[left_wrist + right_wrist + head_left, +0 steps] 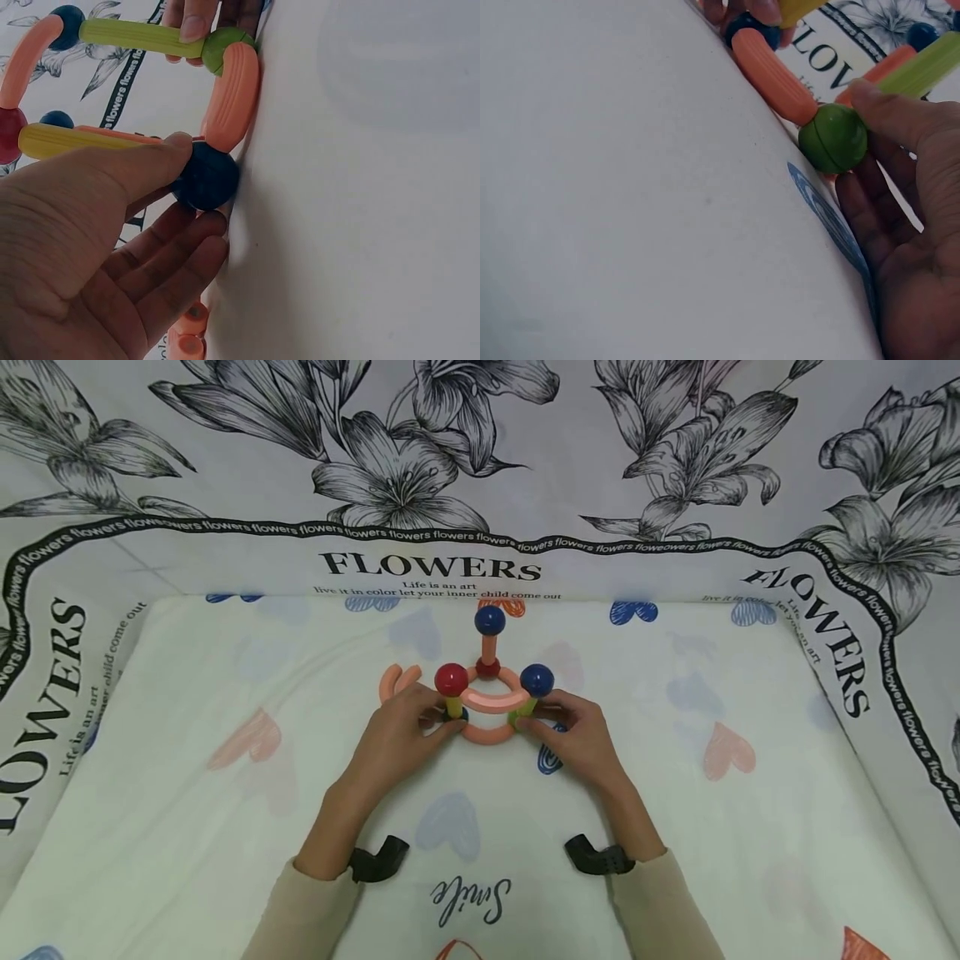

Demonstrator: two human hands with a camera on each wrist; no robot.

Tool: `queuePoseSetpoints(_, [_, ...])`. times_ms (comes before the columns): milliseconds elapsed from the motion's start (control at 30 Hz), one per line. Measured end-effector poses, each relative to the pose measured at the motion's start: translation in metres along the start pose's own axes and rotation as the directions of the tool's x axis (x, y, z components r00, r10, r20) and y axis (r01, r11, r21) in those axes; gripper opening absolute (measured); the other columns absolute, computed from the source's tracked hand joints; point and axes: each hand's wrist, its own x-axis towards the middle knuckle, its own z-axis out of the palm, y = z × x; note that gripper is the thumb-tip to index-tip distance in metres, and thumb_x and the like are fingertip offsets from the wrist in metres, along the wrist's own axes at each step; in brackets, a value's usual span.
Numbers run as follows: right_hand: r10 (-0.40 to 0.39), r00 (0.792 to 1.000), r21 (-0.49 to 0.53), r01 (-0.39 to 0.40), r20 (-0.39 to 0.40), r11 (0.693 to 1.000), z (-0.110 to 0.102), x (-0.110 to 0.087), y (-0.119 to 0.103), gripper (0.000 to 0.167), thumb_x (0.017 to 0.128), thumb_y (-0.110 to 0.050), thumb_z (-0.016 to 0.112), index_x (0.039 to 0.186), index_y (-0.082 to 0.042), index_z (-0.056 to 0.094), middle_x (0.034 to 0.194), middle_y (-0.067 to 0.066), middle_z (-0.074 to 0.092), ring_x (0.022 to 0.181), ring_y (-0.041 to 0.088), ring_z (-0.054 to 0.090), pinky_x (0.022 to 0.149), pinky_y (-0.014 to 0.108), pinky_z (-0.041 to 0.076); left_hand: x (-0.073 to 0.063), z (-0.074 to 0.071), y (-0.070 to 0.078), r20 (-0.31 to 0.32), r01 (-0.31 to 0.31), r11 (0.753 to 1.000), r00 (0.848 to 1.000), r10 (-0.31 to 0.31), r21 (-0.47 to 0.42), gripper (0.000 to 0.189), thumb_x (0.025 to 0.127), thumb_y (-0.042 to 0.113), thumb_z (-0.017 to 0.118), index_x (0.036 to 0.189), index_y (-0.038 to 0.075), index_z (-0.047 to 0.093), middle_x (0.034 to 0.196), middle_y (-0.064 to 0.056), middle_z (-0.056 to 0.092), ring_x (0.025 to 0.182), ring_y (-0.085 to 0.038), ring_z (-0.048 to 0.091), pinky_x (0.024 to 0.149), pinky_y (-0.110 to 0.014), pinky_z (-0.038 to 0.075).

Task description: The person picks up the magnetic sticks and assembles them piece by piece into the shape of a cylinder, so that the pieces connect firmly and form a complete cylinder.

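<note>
A toy structure of balls and rods stands on the cloth, with curved orange rods (487, 736) ringing its base. In the head view my left hand (397, 727) is at its left lower corner, where thumb and fingers pinch a dark blue ball (208, 178) under a yellow rod (67, 141). At the opposite lower corner, my right hand (581, 739) pinches a green ball (832, 139) below a yellow-green rod (922, 67). A curved orange rod (495, 701) bridges the upper red ball (452, 680) and upper blue ball (537, 680). Behind, another blue ball (490, 620) tops an orange upright (489, 650).
Loose curved orange rods (389, 682) lie just beyond my left hand, partly hidden by it. The white cloth (225, 860) has printed hearts and lettering. At the back it meets a flower-printed cloth (540, 493).
</note>
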Motion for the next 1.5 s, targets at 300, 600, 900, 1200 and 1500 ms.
queuePoseSetpoints(300, [0.003, 1.000, 0.012, -0.003, -0.002, 1.000, 0.004, 0.001, 0.006, 0.034, 0.090, -0.006, 0.083, 0.124, -0.009, 0.075, 0.123, 0.011, 0.077, 0.109, 0.002, 0.073, 0.101, 0.023, 0.058, -0.001, 0.002, -0.003, -0.014, -0.022, 1.000, 1.000, 0.022, 0.012, 0.024, 0.090, 0.027, 0.087, 0.111, 0.020, 0.078, 0.107, -0.001, 0.073, 0.102, -0.017, 0.075, 0.089, -0.041, 0.062])
queuePoseSetpoints(600, [0.001, 0.999, -0.014, -0.001, 0.032, 1.000, -0.008, -0.001, -0.001, 0.033, 0.090, -0.007, 0.083, 0.122, -0.013, 0.076, 0.119, 0.008, 0.078, 0.109, 0.005, 0.074, 0.099, 0.021, 0.059, -0.005, 0.013, -0.002, -0.061, -0.028, 0.999, 0.998, 0.026, -0.017, 0.025, 0.090, 0.029, 0.086, 0.112, 0.021, 0.077, 0.103, 0.003, 0.076, 0.100, -0.014, 0.075, 0.093, -0.041, 0.062])
queuePoseSetpoints(900, [0.028, 0.998, 0.002, -0.029, 0.049, 1.000, -0.006, 0.005, -0.003, 0.032, 0.091, -0.009, 0.083, 0.123, -0.011, 0.075, 0.120, 0.010, 0.077, 0.109, 0.011, 0.076, 0.099, 0.022, 0.059, -0.003, 0.004, 0.002, -0.037, 0.000, 1.000, 0.999, 0.000, 0.018, 0.021, 0.092, 0.031, 0.084, 0.110, 0.023, 0.076, 0.104, 0.002, 0.075, 0.100, -0.016, 0.071, 0.094, -0.043, 0.061])
queuePoseSetpoints(1200, [0.034, 0.999, -0.020, -0.033, 0.038, 0.999, 0.000, 0.006, -0.006, 0.034, 0.092, -0.013, 0.083, 0.125, -0.015, 0.074, 0.121, 0.007, 0.077, 0.114, 0.022, 0.075, 0.102, 0.027, 0.059, -0.003, -0.002, 0.001, -0.053, -0.013, 1.000, 0.999, 0.014, 0.011, 0.023, 0.092, 0.029, 0.085, 0.112, 0.022, 0.076, 0.107, 0.000, 0.076, 0.105, -0.018, 0.076, 0.098, -0.046, 0.061])
queuePoseSetpoints(1500, [0.053, 0.997, -0.059, -0.050, 0.050, 0.997, 0.000, -0.004, -0.005, 0.038, 0.094, -0.015, 0.082, 0.130, -0.016, 0.072, 0.125, 0.004, 0.076, 0.117, 0.021, 0.073, 0.103, 0.022, 0.057, -0.010, 0.006, 0.006, -0.062, 0.000, 1.000, 0.998, -0.001, -0.009, 0.023, 0.093, 0.024, 0.084, 0.113, 0.019, 0.075, 0.109, 0.001, 0.074, 0.103, -0.016, 0.075, 0.093, -0.040, 0.062])
